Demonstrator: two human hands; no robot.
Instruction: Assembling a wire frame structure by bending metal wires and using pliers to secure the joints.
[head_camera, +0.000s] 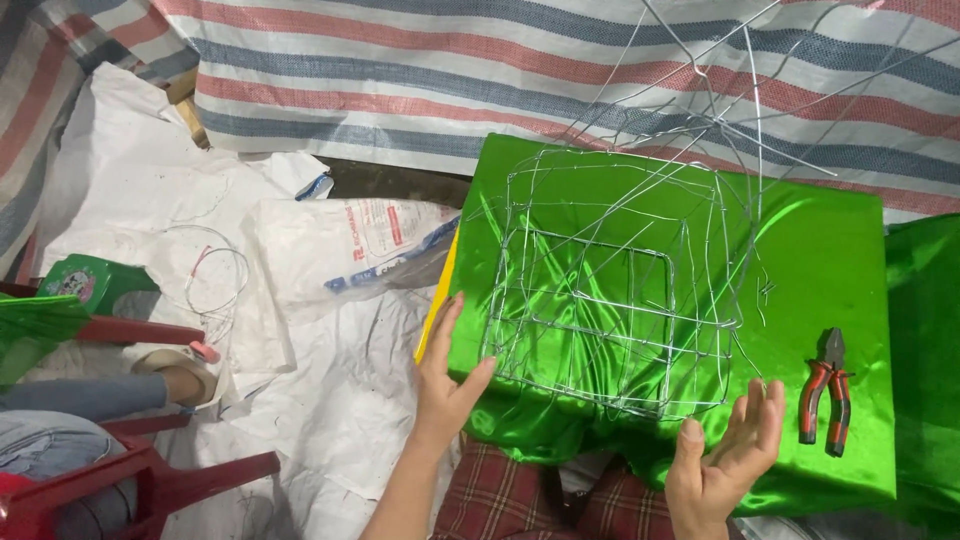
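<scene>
The person's left hand (447, 375) lies flat and spread on the near left edge of a sheet of shiny green fabric (820, 260), fingers pointing up along the edge, thumb stretched toward the wire frame (610, 285); it grips nothing. The right hand (728, 450) hovers at the near edge of the fabric with palm turned up and fingers loosely spread, empty, its fingertips just below the frame's near right corner. The wire frame, a box-like cage of thin silver wire, sits on the middle of the green fabric, between the two hands and a little beyond them. Longer loose wires rise from its far side over a striped tarpaulin (420, 70). A pair of pliers (827, 392) with red and black handles rests on the fabric to the right of the frame, near the right hand but apart from it. A yellow sheet edge (437, 300) shows under the fabric's left side. White woven sacks (330, 260) cover the floor at left, where a coil of thin wire (215, 270) lies. A red plastic stool (150, 480) stands at lower left
</scene>
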